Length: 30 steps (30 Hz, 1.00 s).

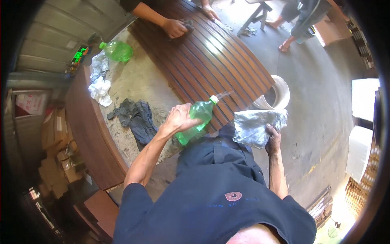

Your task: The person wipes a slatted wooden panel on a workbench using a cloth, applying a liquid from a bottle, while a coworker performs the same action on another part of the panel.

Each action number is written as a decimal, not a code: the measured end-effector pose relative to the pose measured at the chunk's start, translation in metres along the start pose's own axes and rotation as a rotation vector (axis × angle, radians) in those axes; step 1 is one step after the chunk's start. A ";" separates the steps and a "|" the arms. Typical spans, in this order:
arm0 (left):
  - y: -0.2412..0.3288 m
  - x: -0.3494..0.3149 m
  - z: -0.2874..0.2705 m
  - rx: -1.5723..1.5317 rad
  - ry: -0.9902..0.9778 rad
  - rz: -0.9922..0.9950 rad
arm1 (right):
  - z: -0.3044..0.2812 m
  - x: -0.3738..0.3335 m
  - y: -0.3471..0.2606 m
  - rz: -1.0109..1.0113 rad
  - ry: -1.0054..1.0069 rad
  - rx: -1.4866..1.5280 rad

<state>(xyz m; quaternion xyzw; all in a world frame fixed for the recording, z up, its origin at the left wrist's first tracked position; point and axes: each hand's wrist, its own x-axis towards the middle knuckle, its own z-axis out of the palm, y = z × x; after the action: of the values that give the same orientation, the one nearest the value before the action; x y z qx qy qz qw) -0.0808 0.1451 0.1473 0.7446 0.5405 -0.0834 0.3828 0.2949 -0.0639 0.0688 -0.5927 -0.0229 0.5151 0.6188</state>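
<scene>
My left hand is wrapped round a green plastic bottle, tilted with its white cap end toward the grooved brown wooden panel. A thin spray of clear liquid leaves the cap over the panel's near end. In my right hand, whose fingers look dark-stained, a smudged grey-white cloth hangs just beyond the panel's near right corner. Across the panel, a co-worker's hand presses a dark rag on the slats, and their other hand rests by the far edge.
On the worktable lie a second green bottle, crumpled white cloths and a dark cloth. A white bucket stands beside the panel's right corner. Farther right, another person's legs show near a trestle.
</scene>
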 end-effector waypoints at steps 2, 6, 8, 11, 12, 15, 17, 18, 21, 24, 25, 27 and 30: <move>-0.012 0.012 -0.008 -0.111 0.032 -0.056 | -0.026 0.003 0.005 0.005 -0.023 -0.011; -0.052 0.039 -0.039 -0.296 0.183 -0.158 | -0.027 0.000 0.007 -0.028 -0.033 -0.009; -0.089 0.052 -0.057 -0.370 0.277 -0.177 | -0.020 -0.001 0.008 -0.067 -0.017 -0.029; -0.120 0.070 -0.089 -0.318 0.371 -0.262 | 0.003 -0.013 -0.004 -0.075 0.030 -0.024; -0.124 0.076 -0.099 -0.316 0.406 -0.255 | -0.008 -0.007 0.001 -0.070 0.014 -0.024; -0.133 0.096 -0.131 -0.254 0.505 -0.294 | 0.014 -0.014 -0.007 -0.055 0.035 -0.021; -0.151 0.116 -0.150 -0.227 0.544 -0.321 | 0.012 -0.012 -0.001 -0.055 0.023 -0.016; -0.158 0.125 -0.157 -0.222 0.670 -0.265 | 0.010 -0.011 0.002 -0.040 0.028 -0.013; -0.175 0.149 -0.182 -0.207 0.833 -0.132 | 0.004 -0.011 0.014 -0.059 0.030 -0.010; -0.149 0.164 -0.201 -0.130 0.659 -0.307 | -0.009 -0.005 0.022 -0.051 0.012 0.015; -0.140 0.163 -0.208 -0.104 0.612 -0.351 | -0.007 -0.005 0.022 -0.047 0.002 0.023; -0.123 0.169 -0.212 -0.076 0.580 -0.329 | -0.005 -0.007 0.022 -0.052 0.023 0.023; -0.097 0.181 -0.219 -0.089 0.565 -0.325 | 0.000 -0.015 0.021 -0.040 0.019 0.033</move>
<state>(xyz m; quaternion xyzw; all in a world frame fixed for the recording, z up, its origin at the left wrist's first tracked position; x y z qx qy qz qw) -0.1556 0.4356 0.1548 0.6245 0.7404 0.0903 0.2316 0.2755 -0.0786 0.0614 -0.5867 -0.0206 0.4973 0.6388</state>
